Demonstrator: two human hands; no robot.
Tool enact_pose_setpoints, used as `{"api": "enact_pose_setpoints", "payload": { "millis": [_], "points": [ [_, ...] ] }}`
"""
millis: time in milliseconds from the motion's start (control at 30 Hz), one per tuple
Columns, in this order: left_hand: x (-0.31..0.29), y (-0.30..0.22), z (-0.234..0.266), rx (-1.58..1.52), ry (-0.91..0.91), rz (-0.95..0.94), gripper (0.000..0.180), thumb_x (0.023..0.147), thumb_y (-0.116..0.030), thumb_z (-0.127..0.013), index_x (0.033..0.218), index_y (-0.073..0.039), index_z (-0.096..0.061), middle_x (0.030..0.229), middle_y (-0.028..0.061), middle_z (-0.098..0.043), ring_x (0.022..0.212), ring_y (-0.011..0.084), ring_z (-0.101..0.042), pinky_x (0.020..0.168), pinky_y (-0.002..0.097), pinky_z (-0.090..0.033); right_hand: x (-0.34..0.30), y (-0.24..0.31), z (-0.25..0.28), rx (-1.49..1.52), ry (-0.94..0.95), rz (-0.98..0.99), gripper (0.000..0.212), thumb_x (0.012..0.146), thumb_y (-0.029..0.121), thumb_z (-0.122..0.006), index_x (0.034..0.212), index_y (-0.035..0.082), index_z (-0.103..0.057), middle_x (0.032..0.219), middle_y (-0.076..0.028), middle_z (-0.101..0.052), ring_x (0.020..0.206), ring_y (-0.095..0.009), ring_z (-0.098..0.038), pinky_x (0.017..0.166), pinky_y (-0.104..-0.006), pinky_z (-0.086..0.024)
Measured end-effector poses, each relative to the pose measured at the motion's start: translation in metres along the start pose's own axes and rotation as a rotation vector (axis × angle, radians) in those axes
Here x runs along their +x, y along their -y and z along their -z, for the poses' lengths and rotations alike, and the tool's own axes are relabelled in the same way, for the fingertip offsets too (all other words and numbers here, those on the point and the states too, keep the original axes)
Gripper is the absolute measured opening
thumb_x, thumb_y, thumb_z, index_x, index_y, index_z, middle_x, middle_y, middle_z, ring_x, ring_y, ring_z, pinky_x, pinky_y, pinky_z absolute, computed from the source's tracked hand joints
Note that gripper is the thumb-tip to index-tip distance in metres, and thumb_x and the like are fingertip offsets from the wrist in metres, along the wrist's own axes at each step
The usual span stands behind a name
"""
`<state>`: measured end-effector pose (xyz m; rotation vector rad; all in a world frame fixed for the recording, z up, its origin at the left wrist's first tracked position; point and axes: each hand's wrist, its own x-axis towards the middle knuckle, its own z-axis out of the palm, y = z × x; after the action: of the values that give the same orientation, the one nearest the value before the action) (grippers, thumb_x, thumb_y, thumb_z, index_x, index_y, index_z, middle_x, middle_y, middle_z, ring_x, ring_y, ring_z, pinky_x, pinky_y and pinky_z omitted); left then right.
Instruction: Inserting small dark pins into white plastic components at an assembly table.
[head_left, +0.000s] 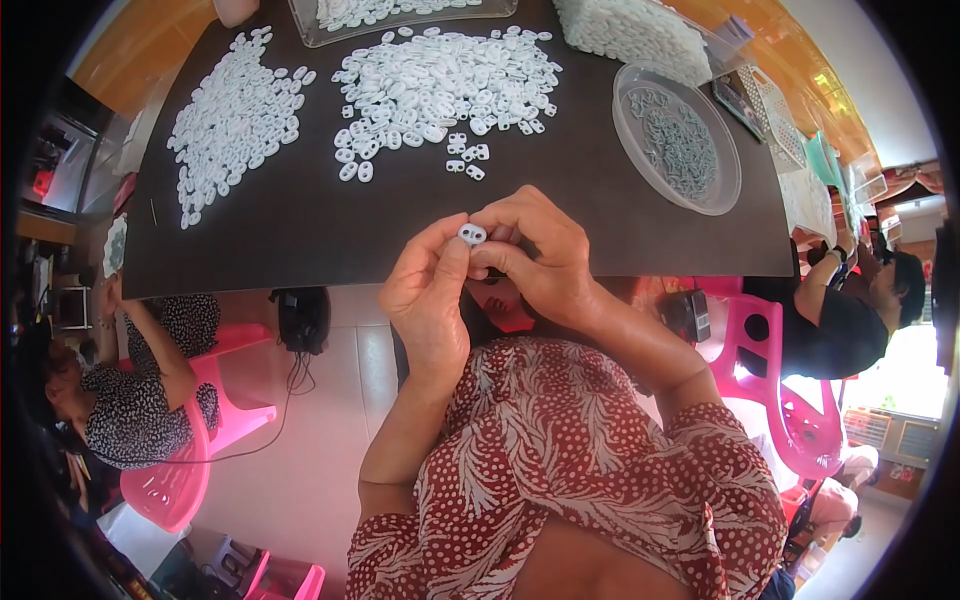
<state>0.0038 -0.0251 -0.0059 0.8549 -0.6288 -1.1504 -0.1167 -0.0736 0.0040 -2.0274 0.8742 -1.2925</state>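
Observation:
Above the table's near edge, both hands meet at a small white oval plastic piece with two round holes (pixel 472 234). My left hand (pixel 425 290) pinches it between thumb and fingertips. The fingers of my right hand (pixel 545 245) are curled closed against its other side; whether they hold a further small part is hidden. Beyond the hands lies a large heap of white two-holed pieces (pixel 450 85), with several loose pieces (pixel 465 155) at its near side. A second spread of similar white pieces (pixel 235 120) covers the table's left part.
A round clear tray (pixel 625 150) of small grey-green metal parts (pixel 675 140) sits at the right. Behind are a clear tray (pixel 310 35) and a container of white pieces (pixel 635 40). People sit left (pixel 140 400) and right (pixel 840 310) near pink chairs (pixel 205 440). The dark table (pixel 330 240) bears everything.

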Motion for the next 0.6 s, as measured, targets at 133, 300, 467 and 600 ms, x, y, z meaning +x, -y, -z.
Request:
{"api": "enact_pose_setpoints", "payload": {
  "millis": [133,300,467,600],
  "points": [
    [0.001,-0.001,0.002,-0.087,-0.034,0.085,0.022,0.088,-0.003,-0.057,0.107,0.008,-0.058,0.084,0.0082,-0.063,0.069,0.0112,-0.058,0.065,0.0228,-0.049,0.002,0.001,-0.002,-0.023,0.014,0.04,0.025,0.066,-0.002,-0.069,0.09,0.002,-0.061,0.077,-0.006,-0.059,0.065,-0.019,-0.051,0.056,-0.0295,-0.043],
    [-0.001,-0.007,-0.004,-0.127,-0.083,0.094,0.023,0.088,-0.003,-0.058,0.108,0.008,-0.057,0.084,0.0086,-0.063,0.07,0.0118,-0.058,0.067,0.023,-0.049,0.002,0.003,-0.002,-0.054,-0.007,0.107,0.027,0.066,-0.002,-0.069,0.092,0.002,-0.061,0.078,-0.007,-0.059,0.066,-0.02,-0.052,0.057,-0.0301,-0.044],
    [-0.002,-0.002,0.0,-0.114,0.009,0.026,0.023,0.089,-0.005,-0.058,0.108,0.008,-0.057,0.087,0.0093,-0.063,0.071,0.0124,-0.059,0.068,0.0232,-0.049,0.0,0.003,-0.003,-0.052,-0.032,0.114,0.027,0.066,-0.003,-0.069,0.091,0.001,-0.061,0.079,-0.006,-0.06,0.066,-0.018,-0.052,0.057,-0.0293,-0.044],
    [-0.003,0.003,0.006,-0.076,0.039,-0.037,0.023,0.089,-0.006,-0.058,0.108,0.007,-0.058,0.091,0.0086,-0.063,0.077,0.0119,-0.058,0.07,0.023,-0.048,-0.003,0.004,-0.005,-0.019,-0.036,0.092,0.027,0.066,-0.004,-0.069,0.091,0.001,-0.062,0.078,-0.006,-0.061,0.066,-0.017,-0.051,0.057,-0.0287,-0.043]
  ]
}}
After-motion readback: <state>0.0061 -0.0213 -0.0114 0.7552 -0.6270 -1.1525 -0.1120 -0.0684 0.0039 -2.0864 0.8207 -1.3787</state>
